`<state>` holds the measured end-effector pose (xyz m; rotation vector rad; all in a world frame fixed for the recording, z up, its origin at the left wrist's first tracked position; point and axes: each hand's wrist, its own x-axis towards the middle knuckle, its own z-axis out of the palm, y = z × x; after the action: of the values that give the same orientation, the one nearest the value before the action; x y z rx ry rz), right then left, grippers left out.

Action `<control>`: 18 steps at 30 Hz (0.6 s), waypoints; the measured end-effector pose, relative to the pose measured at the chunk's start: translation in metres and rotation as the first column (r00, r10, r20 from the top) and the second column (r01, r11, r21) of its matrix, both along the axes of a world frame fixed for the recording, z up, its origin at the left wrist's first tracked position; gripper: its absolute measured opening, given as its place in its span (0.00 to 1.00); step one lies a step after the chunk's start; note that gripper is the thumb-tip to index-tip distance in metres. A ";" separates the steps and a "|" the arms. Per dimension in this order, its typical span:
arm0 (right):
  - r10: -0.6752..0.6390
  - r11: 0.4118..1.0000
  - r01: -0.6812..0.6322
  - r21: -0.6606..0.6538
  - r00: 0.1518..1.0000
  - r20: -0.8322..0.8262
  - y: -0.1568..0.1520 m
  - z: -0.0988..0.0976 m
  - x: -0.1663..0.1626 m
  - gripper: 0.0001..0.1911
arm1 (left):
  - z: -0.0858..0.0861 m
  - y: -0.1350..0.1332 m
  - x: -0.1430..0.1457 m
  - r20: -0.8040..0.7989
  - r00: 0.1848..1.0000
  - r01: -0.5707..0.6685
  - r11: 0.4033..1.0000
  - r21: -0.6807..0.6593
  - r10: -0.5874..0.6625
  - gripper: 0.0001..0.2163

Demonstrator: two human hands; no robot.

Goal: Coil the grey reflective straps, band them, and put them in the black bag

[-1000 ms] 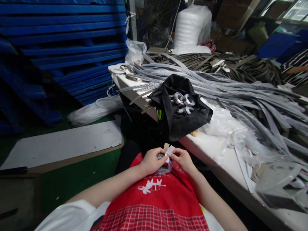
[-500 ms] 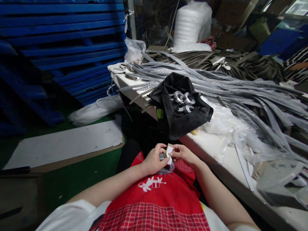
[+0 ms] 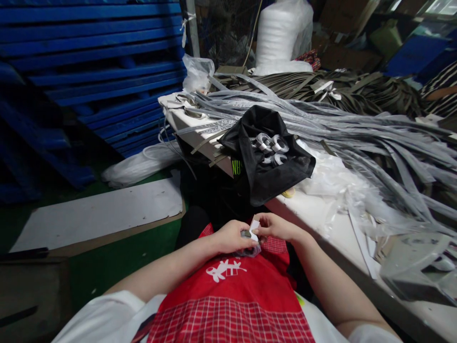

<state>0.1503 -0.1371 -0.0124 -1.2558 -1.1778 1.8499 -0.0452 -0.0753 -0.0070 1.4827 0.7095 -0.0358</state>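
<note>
Over my red apron (image 3: 232, 290) both hands meet just below the table's edge. My left hand (image 3: 230, 237) is closed around a small coiled grey strap (image 3: 246, 234), partly hidden by the fingers. My right hand (image 3: 273, 226) pinches a small white paper tab (image 3: 254, 225) that touches the coil. Just beyond the hands, a black bag (image 3: 266, 162) sits on the table corner, open, with several rolled grey straps (image 3: 269, 144) inside.
A white table (image 3: 321, 214) runs to the right, covered with long grey straps (image 3: 357, 133) and clear plastic wrap (image 3: 360, 200). Darker straps (image 3: 350, 90) lie behind. Blue pallets (image 3: 89, 71) stand at the left, a white board (image 3: 96, 214) lies on the green floor.
Both hands have shifted slightly up and right together. The white tab has been drawn closer in against the coil and shows less.
</note>
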 end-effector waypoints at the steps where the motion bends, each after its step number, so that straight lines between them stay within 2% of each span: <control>1: 0.016 1.000 -0.016 -0.002 1.000 0.016 0.001 0.002 0.002 0.17 | 0.000 0.000 0.001 0.011 1.000 -0.007 1.000 -0.018 0.007 0.12; 3: 0.023 0.998 -0.028 0.049 0.994 0.104 0.001 0.006 0.003 0.13 | -0.001 0.001 0.003 0.032 0.999 -0.032 0.998 -0.062 0.034 0.13; 5: -0.041 0.974 -0.032 0.226 0.951 0.308 0.000 0.011 0.000 0.08 | -0.003 0.002 0.006 0.053 0.995 -0.079 0.990 -0.117 0.085 0.14; 6: -0.105 0.940 -0.054 0.338 0.893 0.437 -0.001 0.013 -0.003 0.05 | -0.004 0.004 0.008 0.064 0.991 -0.108 0.983 -0.147 0.118 0.14; 8: -0.239 0.853 -0.167 0.494 0.715 0.656 -0.006 0.018 -0.010 0.03 | -0.005 0.010 0.012 0.086 0.978 -0.166 0.963 -0.211 0.188 0.15; 10: -0.294 0.804 -0.294 0.517 0.560 0.775 -0.011 0.020 -0.016 0.08 | -0.005 0.017 0.016 0.100 0.961 -0.223 0.937 -0.270 0.258 0.16; 11: -0.302 0.789 -0.336 0.514 0.517 0.801 -0.013 0.021 -0.018 0.12 | -0.005 0.022 0.018 0.102 0.950 -0.253 0.921 -0.295 0.294 0.17; 13: -0.335 0.752 -0.375 0.542 0.491 0.804 -0.018 0.020 -0.020 0.21 | -0.005 0.030 0.022 0.097 0.925 -0.319 0.888 -0.331 0.368 0.17; 15: -0.401 0.709 -0.364 0.604 0.496 0.770 -0.022 0.018 -0.020 0.29 | -0.004 0.037 0.027 0.094 0.901 -0.370 0.862 -0.345 0.424 0.18; 18: -0.514 0.665 -0.300 0.684 0.480 0.711 -0.028 0.015 -0.020 0.35 | -0.001 0.040 0.035 0.117 0.884 -0.394 0.854 -0.339 0.454 0.19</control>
<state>0.1304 -0.1653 0.0024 -1.6967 -2.0139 0.2477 -0.0101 -0.0355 -0.0082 0.9892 0.8200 0.3235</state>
